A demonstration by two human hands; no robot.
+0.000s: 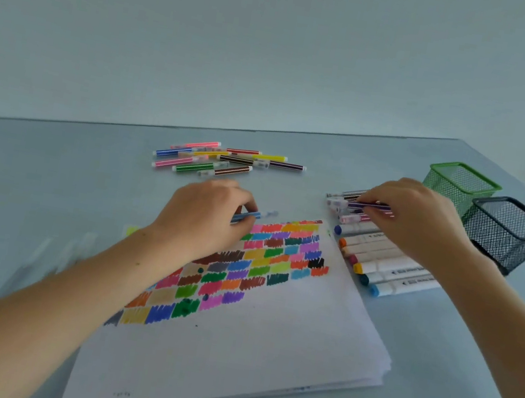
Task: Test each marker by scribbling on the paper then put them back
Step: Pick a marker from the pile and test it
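A stack of white paper lies in front of me, its upper half filled with coloured scribble patches. My left hand hovers over the paper's top left and grips a thin blue marker with a clear cap. My right hand pinches a thin purple striped marker at a small pile of thin markers right of the paper. Below that pile lies a row of thick white markers with coloured caps.
A loose group of thin striped markers lies at the back of the table. A green mesh holder and a black mesh holder stand at the right, behind my right hand. Blurred pale objects lie left of my forearm.
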